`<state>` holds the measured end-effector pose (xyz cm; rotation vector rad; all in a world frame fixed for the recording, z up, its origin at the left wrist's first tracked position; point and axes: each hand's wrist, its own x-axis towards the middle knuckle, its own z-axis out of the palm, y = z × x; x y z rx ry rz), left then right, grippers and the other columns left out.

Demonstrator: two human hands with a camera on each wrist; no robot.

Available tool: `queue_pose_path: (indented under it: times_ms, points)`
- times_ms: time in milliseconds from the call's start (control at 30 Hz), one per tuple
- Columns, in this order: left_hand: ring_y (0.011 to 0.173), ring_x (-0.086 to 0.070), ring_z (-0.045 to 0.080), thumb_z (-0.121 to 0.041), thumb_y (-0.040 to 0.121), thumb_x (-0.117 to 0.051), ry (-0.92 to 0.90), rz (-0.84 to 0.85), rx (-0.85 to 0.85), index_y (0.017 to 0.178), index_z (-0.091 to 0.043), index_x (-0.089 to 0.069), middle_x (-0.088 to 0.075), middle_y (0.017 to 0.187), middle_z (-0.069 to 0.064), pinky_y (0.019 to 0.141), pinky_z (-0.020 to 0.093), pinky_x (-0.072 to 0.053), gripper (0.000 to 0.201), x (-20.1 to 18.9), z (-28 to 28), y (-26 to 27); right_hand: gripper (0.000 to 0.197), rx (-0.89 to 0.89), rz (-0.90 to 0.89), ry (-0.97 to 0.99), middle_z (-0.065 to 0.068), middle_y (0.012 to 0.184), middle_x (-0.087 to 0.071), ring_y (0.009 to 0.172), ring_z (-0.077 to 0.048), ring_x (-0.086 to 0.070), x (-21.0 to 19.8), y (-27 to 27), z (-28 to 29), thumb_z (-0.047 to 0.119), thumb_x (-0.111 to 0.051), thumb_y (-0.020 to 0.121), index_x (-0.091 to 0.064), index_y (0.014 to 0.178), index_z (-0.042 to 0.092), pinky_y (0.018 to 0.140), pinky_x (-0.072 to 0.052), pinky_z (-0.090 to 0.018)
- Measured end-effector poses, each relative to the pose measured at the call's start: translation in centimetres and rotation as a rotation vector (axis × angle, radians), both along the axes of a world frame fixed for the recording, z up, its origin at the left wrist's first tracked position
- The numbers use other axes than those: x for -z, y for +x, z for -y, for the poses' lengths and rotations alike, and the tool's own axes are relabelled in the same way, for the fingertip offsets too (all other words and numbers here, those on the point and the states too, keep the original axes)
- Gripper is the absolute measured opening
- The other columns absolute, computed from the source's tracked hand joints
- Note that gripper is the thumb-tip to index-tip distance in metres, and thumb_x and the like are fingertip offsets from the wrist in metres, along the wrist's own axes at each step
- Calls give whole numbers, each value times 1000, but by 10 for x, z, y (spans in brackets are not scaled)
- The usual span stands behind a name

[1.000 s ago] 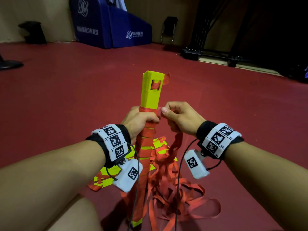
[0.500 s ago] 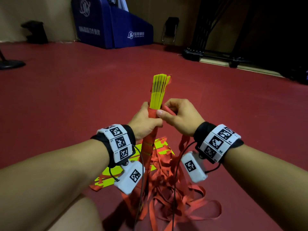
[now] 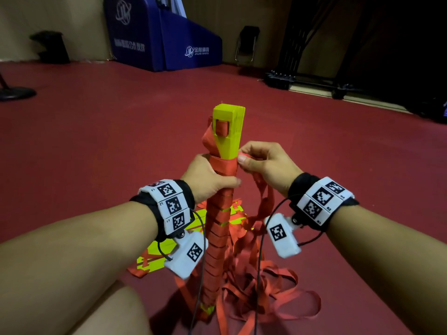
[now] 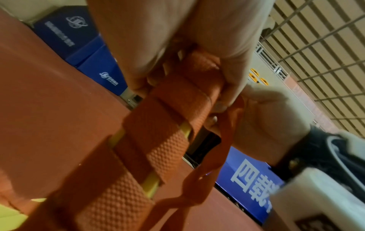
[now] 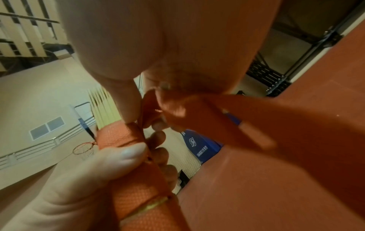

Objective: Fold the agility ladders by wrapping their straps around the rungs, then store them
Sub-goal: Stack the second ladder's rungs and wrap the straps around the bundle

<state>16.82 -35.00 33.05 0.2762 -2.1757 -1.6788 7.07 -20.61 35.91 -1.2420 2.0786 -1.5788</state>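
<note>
The wrapping step is in hand and looks close to its end: the bundle of yellow rungs (image 3: 228, 131) stands upright on the red floor (image 3: 96, 141), its lower end resting there, and orange strap (image 3: 219, 228) already coils round it from near the floor up to the hands, leaving only the top of the yellow stack bare. The left hand (image 3: 209, 180) has its fingers and thumb curled round the wrapped bundle just below the newest turn, holding it upright. The right hand (image 3: 264, 165) pinches the strap between thumb and fingertips right beside the bundle's top turn, and the strap hangs down from it into a loose tangle (image 3: 261, 293) on the floor. A second ladder (image 3: 154, 252), yellow and orange, lies flat on the floor behind the bundle, apparently not yet folded. The next move likely calls for carrying the pinched strap round the back of the rungs while the left hand keeps the earlier turns from slipping, and for feeding slack from the tangle without snagging
</note>
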Motion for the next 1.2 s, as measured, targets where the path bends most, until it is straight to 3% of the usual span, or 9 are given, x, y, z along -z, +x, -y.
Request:
queue_pose_path:
  times_ms: [100,200,300,500,633,800,900,1067,1200]
  points:
    - [57,-51,13,-18,54,-82,-7,-12,-46,65,-13,-62,-60,61,0,60,31,-46,24,0,-3,-3,22,43,-43,62,0,62,-58,62,-19,-47,-3,2,-1,9,-61,97,-60,76,15,58,-39,-29]
    - [67,-61,17,-18,52,-79,-10,-12,-40,77,-6,-71,-73,79,17,70,45,-56,29,2,-4,-3,21,37,-56,77,-1,63,-66,59,-14,-59,-3,4,-2,7,-59,98,-59,77,13,63,-50,-30]
    - [71,-67,20,-18,55,-79,-69,-4,-26,78,-16,-73,-76,81,7,78,47,-58,25,8,-3,-2,23,62,-51,100,4,61,-63,51,-14,-58,0,3,-2,8,-58,99,-56,76,14,53,-47,-29]
    - [76,-72,30,-32,53,-81,-128,8,-25,98,-15,-65,-75,81,7,76,52,-59,52,11,-5,-4,26,240,-244,117,1,59,-61,53,-12,-48,3,-4,-1,18,-64,89,-54,65,19,57,-43,-35]
    - [73,-74,31,-23,58,-82,-102,17,-49,95,-9,-67,-75,76,8,75,53,-60,42,11,-3,-4,18,135,-42,37,3,55,-56,44,-8,-42,0,2,2,2,-62,85,-58,72,14,49,-33,-25]
    - [71,-74,27,-9,73,-86,-81,-21,-7,86,-19,-68,-75,78,11,73,46,-60,25,8,-9,-2,22,139,-128,31,8,59,-57,49,-4,-45,1,2,0,23,-70,92,-60,72,18,55,-39,-27]
    - [72,-70,19,-19,72,-85,0,-45,39,98,-20,-68,-75,85,8,77,46,-58,30,5,-11,-4,21,151,-148,24,6,61,-60,50,-5,-47,4,-1,0,29,-69,91,-61,73,21,58,-39,-29]
    - [97,-67,43,-44,61,-69,126,-48,85,109,-14,-68,-72,106,22,95,59,-52,57,0,-10,-6,15,198,-147,34,10,62,-65,55,-8,-52,6,-4,-2,30,-67,90,-65,79,21,63,-44,-33]
    - [103,-69,37,-51,63,-70,133,-61,86,116,-19,-67,-73,111,16,96,59,-53,62,4,-6,-6,18,258,-147,41,8,61,-67,51,-4,-53,2,-6,-5,30,-73,90,-66,78,19,60,-43,-27]
